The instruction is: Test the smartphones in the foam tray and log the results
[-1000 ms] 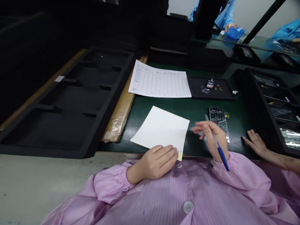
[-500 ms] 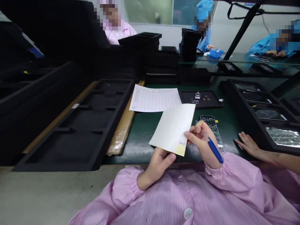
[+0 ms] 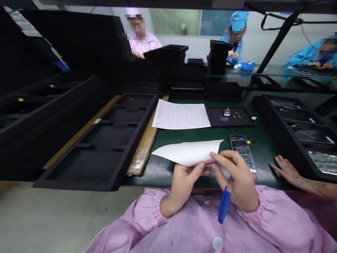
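Observation:
A white sheet of paper (image 3: 188, 151) is held flat and edge-on above the green desk mat (image 3: 218, 131). My left hand (image 3: 184, 182) pinches its near edge from below. My right hand (image 3: 235, 179) pinches the same edge beside it, and a blue pen (image 3: 224, 205) sticks out of this hand toward my body. A narrow device with a lit grid of coloured squares (image 3: 242, 149) lies on the mat just right of the paper.
A printed table form (image 3: 181, 116) lies farther back on the mat, beside a small black tray (image 3: 242, 121) with small metal parts. A long black foam tray (image 3: 105, 137) fills the left. Black trays with bagged parts (image 3: 302, 130) stand right. Another person's hand (image 3: 288, 170) rests at right.
The paper was lifted off the mat by my left hand, taken by both hands and tipped flat. The camera tilted up, showing people at the back.

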Motion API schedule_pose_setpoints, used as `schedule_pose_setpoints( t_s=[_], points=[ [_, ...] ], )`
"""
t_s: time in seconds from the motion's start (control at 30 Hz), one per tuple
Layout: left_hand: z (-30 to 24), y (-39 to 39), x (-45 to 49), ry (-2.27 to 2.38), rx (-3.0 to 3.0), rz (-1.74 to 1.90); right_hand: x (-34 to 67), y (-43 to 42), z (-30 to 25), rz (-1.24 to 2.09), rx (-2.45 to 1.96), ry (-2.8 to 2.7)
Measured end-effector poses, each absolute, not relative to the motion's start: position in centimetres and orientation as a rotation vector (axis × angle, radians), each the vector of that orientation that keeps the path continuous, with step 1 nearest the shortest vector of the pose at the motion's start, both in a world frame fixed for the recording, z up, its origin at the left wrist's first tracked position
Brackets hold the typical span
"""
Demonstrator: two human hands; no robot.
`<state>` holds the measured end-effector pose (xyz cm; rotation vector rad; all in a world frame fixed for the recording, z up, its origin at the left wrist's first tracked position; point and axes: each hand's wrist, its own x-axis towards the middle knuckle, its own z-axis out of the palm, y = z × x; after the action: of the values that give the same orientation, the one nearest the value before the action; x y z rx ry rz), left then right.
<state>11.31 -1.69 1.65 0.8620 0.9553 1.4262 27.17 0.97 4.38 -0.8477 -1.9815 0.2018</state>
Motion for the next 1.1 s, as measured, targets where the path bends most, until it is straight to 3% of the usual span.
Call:
schedule_pose_setpoints(
  t_s=[0.73,0.93,1.1],
  points=[
    [1.8,-2.0,11.4,1.356,1.259,1.464,27.2,1.4,3.6,0.123,-0.788,-2.057],
    [2.1,-2.0,11.5,1.314,1.258,1.478,27.2,1.8,3.6,0.19,-0.795,-1.957],
    [1.8,-1.9,11.7,1.202,1.07,1.434,27.2,1.5,2.7,0.047,-0.799,-1.964]
  ],
)
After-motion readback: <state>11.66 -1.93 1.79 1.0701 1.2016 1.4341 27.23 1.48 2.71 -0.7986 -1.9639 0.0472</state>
